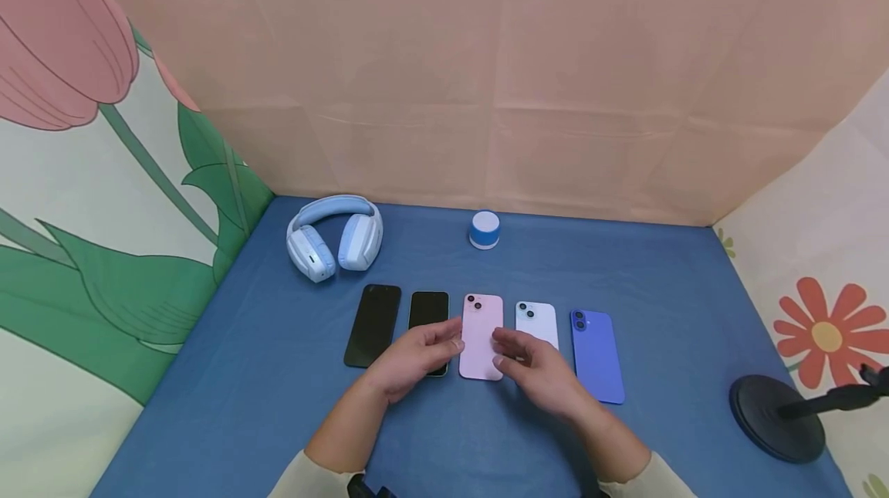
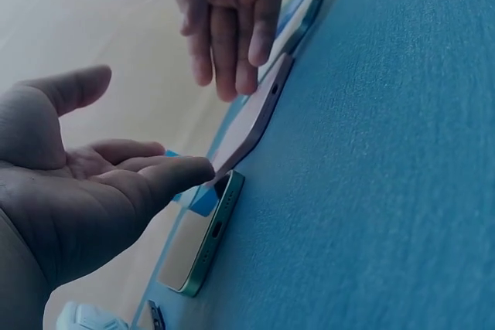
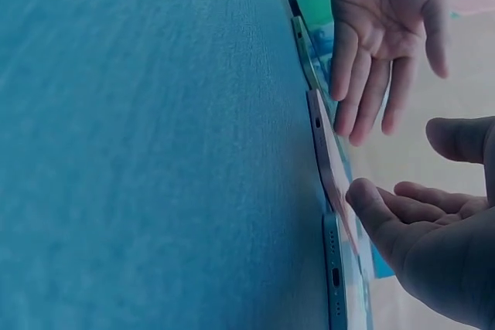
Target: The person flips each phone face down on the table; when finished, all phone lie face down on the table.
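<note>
A pink phone [image 1: 481,337] lies back up in the middle of a row of phones, with one hand to either side of it. My left hand [image 1: 417,357] hovers over the dark-screened phone with a green frame [image 1: 429,308], palm turned inward and fingers relaxed. Facing it, my right hand [image 1: 538,370] hangs above the gap by the white phone [image 1: 538,316], covering its lower part. In the left wrist view both hands hold nothing, and the green-edged phone [image 2: 203,253] sits below the left fingers. In the right wrist view the right fingers [image 3: 379,210] are extended beside the pink phone [image 3: 326,156].
A black phone [image 1: 373,326] ends the row at left, a blue-purple phone [image 1: 599,359] at right. Behind stand light blue headphones [image 1: 333,235] and a blue-and-white round container [image 1: 485,230]. A black stand base [image 1: 774,417] is at the table's right edge.
</note>
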Demonstrator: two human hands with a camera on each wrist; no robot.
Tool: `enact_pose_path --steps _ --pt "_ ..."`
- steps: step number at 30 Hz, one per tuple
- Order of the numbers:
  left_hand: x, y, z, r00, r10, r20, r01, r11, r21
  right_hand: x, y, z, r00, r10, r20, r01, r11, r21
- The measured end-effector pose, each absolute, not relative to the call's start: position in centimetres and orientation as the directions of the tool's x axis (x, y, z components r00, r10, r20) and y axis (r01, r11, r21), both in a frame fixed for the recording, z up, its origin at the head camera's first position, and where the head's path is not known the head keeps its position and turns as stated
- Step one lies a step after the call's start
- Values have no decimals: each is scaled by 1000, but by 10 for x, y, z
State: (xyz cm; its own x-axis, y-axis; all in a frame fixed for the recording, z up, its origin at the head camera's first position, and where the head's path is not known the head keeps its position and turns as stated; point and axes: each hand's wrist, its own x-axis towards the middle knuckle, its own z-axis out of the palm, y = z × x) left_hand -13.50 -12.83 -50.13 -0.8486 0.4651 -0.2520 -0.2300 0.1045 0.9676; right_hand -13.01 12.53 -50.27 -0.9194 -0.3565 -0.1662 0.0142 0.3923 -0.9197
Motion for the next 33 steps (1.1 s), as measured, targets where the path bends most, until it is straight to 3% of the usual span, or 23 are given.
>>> enact_pose_path --steps 23,33 --pt "-129 -149 -495 -953 241 -183 -140 186 973 -142 106 -505 -878 -462 -124 -25 303 -953" --pt "-125 -157 -499 -974 147 -174 -125 295 947 -145 97 -507 -872 -469 -141 -11 307 -952"
